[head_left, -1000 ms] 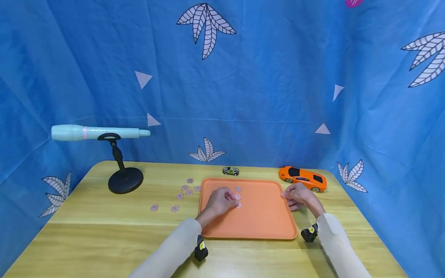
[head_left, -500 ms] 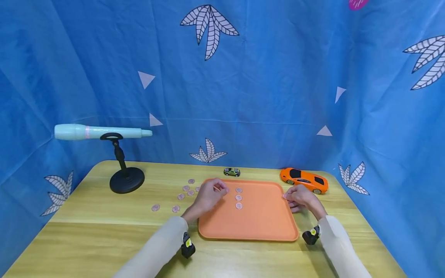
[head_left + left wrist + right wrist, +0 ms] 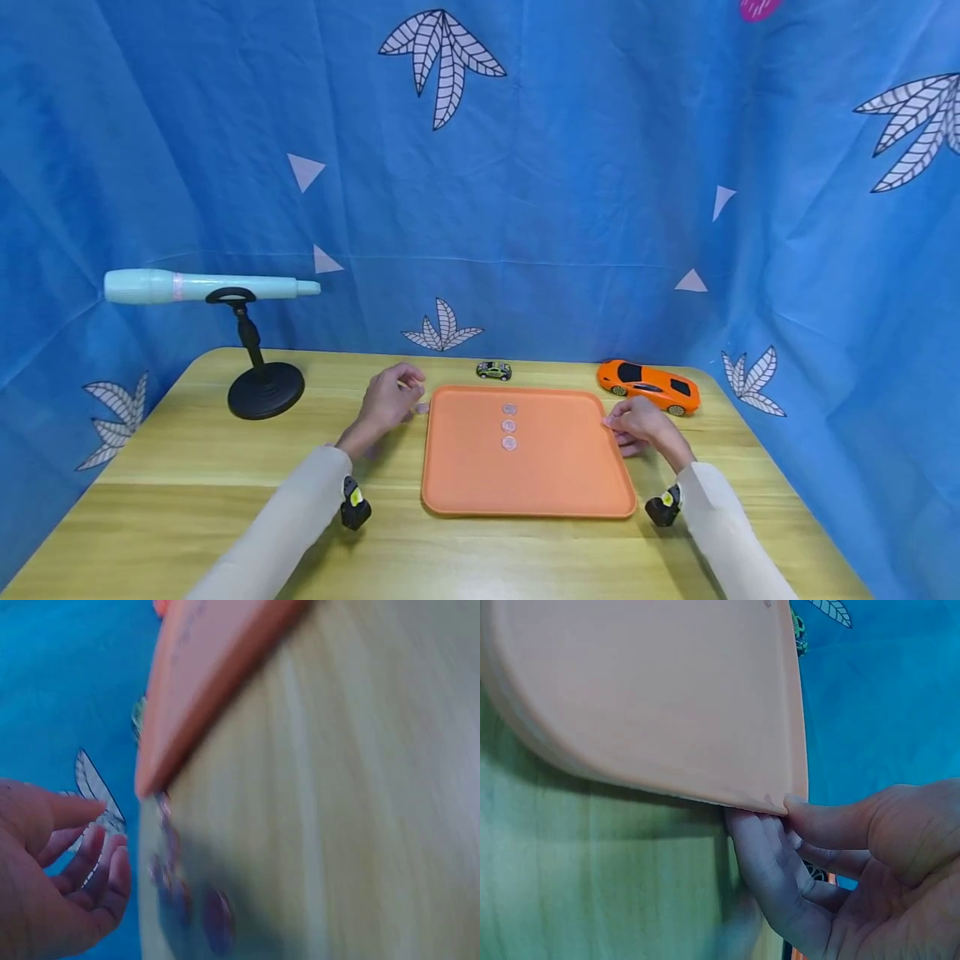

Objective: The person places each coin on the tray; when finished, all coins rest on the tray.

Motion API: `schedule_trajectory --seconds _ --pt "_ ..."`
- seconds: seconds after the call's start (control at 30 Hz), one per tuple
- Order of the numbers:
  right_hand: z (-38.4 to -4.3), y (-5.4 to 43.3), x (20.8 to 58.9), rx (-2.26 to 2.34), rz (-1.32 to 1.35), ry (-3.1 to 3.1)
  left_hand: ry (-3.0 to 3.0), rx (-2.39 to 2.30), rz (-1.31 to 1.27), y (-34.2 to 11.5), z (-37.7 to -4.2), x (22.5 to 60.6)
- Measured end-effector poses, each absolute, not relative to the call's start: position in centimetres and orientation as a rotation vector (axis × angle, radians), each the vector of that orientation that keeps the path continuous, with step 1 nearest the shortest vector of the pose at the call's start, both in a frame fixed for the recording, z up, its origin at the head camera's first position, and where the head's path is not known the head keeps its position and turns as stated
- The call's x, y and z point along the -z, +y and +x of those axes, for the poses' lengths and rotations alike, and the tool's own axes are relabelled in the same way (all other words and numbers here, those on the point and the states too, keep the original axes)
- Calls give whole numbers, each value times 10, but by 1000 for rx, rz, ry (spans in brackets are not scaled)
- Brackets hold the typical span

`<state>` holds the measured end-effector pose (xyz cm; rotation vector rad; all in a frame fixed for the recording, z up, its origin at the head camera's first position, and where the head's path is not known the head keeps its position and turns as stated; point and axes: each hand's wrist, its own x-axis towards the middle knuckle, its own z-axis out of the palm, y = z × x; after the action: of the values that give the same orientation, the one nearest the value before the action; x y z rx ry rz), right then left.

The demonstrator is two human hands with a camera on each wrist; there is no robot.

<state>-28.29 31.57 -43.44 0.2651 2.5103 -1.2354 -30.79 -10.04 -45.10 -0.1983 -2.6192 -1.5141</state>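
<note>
An orange tray (image 3: 562, 471) lies on the table, with a short column of 3 coins (image 3: 509, 426) on it. My right hand (image 3: 643, 425) pinches the tray's right rim; in the right wrist view the thumb (image 3: 832, 823) is on the rim and fingers reach under it. Left of the tray, my left hand (image 3: 386, 402) is over the loose coins, hiding most of them in the head view. One coin (image 3: 422, 408) shows by the tray's left edge. The left wrist view has several coins (image 3: 217, 921) on the wood, beside loosely bent fingers (image 3: 116, 881) holding nothing.
Behind the tray stands a small green toy car (image 3: 493, 371). A larger orange toy car (image 3: 648, 386) sits close behind my right hand. At the back left, a pale blue microphone (image 3: 225, 287) rests on a black stand (image 3: 266, 392). Blue cloth (image 3: 585, 167) hangs around the table.
My left hand has moved left from the coins on the tray, across its left edge, to the loose coins on the table. My right hand has stayed at the tray's rim.
</note>
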Motion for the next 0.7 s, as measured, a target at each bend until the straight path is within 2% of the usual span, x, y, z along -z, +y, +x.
schedule_trajectory --seconds 0.33,0.7 --pt "-285 314 436 1218 242 2531 -2825 1060 -349 -111 -310 466" --pt "-285 316 436 1228 251 2524 -2851 1004 -356 -107 -313 467"
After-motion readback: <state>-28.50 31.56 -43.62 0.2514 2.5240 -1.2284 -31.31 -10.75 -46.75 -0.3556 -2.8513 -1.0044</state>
